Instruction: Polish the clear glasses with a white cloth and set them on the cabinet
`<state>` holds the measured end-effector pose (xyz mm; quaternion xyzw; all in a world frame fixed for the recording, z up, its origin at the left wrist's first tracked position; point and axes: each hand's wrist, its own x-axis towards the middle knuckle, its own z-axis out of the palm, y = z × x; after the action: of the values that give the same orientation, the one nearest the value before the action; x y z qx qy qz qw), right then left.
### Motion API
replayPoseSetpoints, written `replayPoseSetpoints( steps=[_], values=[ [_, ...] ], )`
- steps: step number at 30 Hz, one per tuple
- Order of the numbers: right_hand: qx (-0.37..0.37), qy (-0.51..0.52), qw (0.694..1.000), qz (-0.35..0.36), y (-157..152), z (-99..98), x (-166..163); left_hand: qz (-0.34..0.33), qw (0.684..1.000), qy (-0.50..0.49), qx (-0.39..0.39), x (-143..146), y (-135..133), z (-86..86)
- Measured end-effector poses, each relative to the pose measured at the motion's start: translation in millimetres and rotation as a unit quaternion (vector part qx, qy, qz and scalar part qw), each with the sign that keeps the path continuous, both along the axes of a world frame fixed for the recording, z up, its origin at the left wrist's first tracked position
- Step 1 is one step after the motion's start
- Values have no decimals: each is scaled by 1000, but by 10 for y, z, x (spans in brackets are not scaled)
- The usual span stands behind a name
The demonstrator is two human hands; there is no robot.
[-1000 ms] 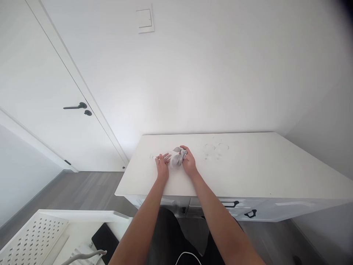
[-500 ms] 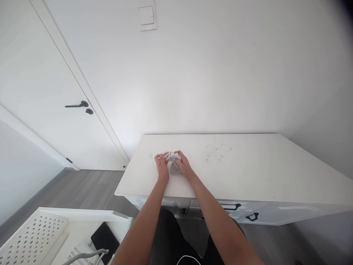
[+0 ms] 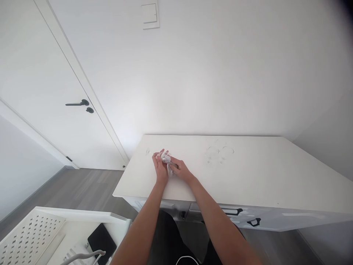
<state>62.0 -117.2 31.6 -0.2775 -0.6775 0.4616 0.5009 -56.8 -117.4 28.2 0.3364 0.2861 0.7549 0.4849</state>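
Observation:
A clear stemmed glass [image 3: 148, 151] lies on its side over the left part of a white cabinet top [image 3: 248, 176], its round foot pointing left. My left hand [image 3: 160, 168] is closed around the glass. My right hand [image 3: 180, 171] is closed on a small grey cloth [image 3: 166, 158], which is bunched up at the glass bowl between the two hands. The bowl itself is mostly hidden by the cloth and my fingers.
Two more clear stemmed glasses [image 3: 213, 151] [image 3: 228, 150] stand further right on the cabinet top. Black drawer handles [image 3: 233, 211] show on the cabinet front. A white door with a black handle [image 3: 77, 103] is at left; a white perforated cart [image 3: 33, 235] stands bottom left.
My right hand has moved left with the cloth, bunching it tighter against the glass. The left hand has turned slightly and kept its hold. The view has shifted a little.

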Motion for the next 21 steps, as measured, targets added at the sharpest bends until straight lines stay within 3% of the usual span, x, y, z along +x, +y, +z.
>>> replayPoseSetpoints(
  steps=[3,8,10,13,15,18,21],
  values=[
    [-32,25,999,23,-9,25,4,-41,999,2,5,-5,0,3],
    [-199,146,966,83,58,-8,90,-82,997,15,3,-14,-6,0],
    [-200,150,966,62,85,-11,100,-58,997,41,-14,-20,4,-25],
    [-116,107,987,-18,95,-3,63,-33,997,57,-43,-33,20,-69],
    [-83,82,993,-27,84,0,34,-15,996,70,-56,-41,21,-79],
    [-147,125,981,33,77,-1,42,12,994,105,-31,-42,0,-53],
    [-236,220,942,91,100,-9,102,-27,986,163,27,-27,-27,-22]
  ],
)
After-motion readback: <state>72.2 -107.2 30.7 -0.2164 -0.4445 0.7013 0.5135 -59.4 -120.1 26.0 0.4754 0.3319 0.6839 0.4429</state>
